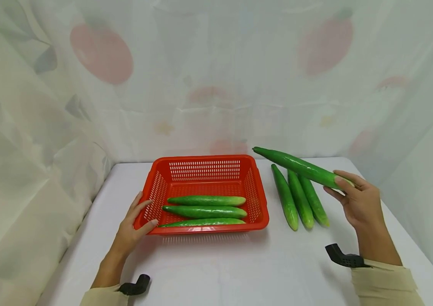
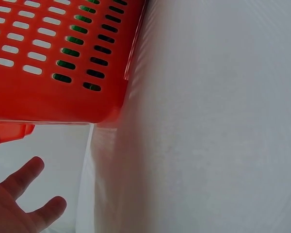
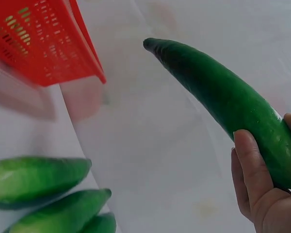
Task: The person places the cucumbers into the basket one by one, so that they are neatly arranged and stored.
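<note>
Long glossy green cucumber, pale at the blunt end (image 1: 300, 166), is up in the air right of the basket, over the far ends of the loose ones as the head view sees it, stem end pointing left. Right hand (image 1: 363, 203) grips it near the pale end, digits on both sides; probably held there so most of its length stays free and reaches out ahead of the hand. Below, three more green cucumbers (image 1: 300, 199) lie side by side on the white-covered table (image 1: 216, 272), pale ends toward the person, likely set that way for easy picking up. Left of them, red plastic basket with slotted walls (image 1: 209, 230) holds three green cucumbers (image 1: 206, 211) in a row, lying lengthwise near the front wall, pale ends right; seems to save room. Left hand (image 1: 130, 228) is spread wide at the basket's left front corner, touching the rim, presumably to steady it; left wrist view shows two fingers apart, off the wall. Behind: whitish fruit-print curtain (image 1: 209, 51).
</note>
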`<action>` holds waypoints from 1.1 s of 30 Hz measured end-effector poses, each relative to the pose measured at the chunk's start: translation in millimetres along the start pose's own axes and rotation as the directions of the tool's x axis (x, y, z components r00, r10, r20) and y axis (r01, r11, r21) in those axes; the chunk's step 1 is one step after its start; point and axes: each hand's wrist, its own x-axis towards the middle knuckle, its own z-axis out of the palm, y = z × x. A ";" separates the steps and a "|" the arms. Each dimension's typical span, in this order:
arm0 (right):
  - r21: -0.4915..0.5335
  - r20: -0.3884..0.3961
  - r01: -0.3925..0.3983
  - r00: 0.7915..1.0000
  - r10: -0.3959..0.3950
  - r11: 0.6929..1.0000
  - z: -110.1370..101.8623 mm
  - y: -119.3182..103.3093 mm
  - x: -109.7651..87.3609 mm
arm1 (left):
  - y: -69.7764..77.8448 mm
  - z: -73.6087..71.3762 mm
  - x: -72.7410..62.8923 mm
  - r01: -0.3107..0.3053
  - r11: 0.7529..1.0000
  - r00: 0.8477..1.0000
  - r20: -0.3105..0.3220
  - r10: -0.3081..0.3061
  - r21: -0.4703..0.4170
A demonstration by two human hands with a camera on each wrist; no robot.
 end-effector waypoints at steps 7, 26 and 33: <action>-0.104 0.058 -0.067 0.996 0.073 0.992 24.1 8.4 8.7 | -1.8 0.0 0.9 -0.006 1.000 1.000 -0.003 0.006 -0.018; -0.348 0.082 -0.186 0.970 0.228 0.919 69.8 48.3 29.3 | -1.0 -1.6 1.3 0.004 1.000 1.000 -0.002 -0.004 -0.001; -0.367 0.125 -0.224 0.950 0.286 0.903 91.9 65.4 38.5 | 4.5 -2.0 -0.1 0.004 1.000 1.000 0.002 -0.004 -0.021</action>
